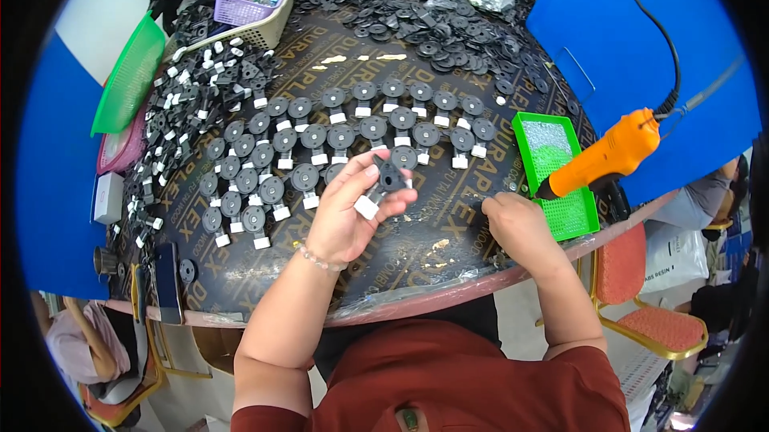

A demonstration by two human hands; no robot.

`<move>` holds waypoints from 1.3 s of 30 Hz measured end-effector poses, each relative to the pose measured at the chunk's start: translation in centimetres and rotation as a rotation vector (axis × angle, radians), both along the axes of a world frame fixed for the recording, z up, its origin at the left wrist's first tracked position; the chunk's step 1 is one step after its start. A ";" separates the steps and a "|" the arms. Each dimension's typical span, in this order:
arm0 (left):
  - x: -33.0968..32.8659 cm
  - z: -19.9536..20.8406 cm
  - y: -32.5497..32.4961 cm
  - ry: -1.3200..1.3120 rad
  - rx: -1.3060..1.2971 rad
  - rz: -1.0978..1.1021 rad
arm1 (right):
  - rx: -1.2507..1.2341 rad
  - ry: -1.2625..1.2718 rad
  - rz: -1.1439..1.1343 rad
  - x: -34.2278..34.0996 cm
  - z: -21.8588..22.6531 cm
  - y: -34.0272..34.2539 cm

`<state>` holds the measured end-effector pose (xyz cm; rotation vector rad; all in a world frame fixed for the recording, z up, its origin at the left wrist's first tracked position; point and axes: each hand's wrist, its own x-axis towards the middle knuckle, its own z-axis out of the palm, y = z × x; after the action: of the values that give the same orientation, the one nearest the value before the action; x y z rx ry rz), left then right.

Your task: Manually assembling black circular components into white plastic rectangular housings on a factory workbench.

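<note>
My left hand (344,211) is closed on a black plastic part with a white block (367,207), held up over the table. Beyond it stand rows of black discs with white blocks (304,177), in curved lines. My right hand (517,224) rests at the table beside the green tray (589,199), its fingers curled together; whatever they hold is hidden. Small shiny pieces fill part of that tray. An orange electric screwdriver (605,151) lies across the tray, its dark tip pointing toward my right hand.
Loose black discs (400,7) are heaped at the far side. Black and white parts (192,103) pile up at left, near a green basket (128,75) and a purple basket (240,7). A phone (168,284) lies at the near left edge. The screwdriver's cable (677,39) hangs at right.
</note>
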<state>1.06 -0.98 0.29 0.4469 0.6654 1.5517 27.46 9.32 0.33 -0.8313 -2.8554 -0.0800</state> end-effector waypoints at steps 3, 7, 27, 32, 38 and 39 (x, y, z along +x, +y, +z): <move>-0.2 -0.6 0.0 0.027 -0.009 -0.101 | -0.032 0.054 -0.006 -0.3 0.0 0.1; 0.7 -1.1 0.1 0.051 -0.063 -0.094 | -0.142 0.253 -0.024 -1.8 1.1 0.3; 1.1 -1.5 0.4 0.135 -0.088 0.033 | -0.021 0.604 -0.243 -7.5 5.4 4.8; 0.8 -1.8 0.5 0.199 -0.068 0.077 | 0.117 0.437 -0.377 -11.3 3.8 12.8; 0.4 -1.7 0.9 0.145 -0.085 0.127 | -0.039 0.206 -0.364 -16.8 -0.7 23.0; 0.3 -1.7 0.9 0.141 -0.079 0.127 | 0.050 0.170 -0.274 -17.0 -1.7 23.7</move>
<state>1.39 -0.07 -1.45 0.4651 0.8752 1.6173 10.48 33.06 -1.34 -1.1537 -2.5569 -0.1089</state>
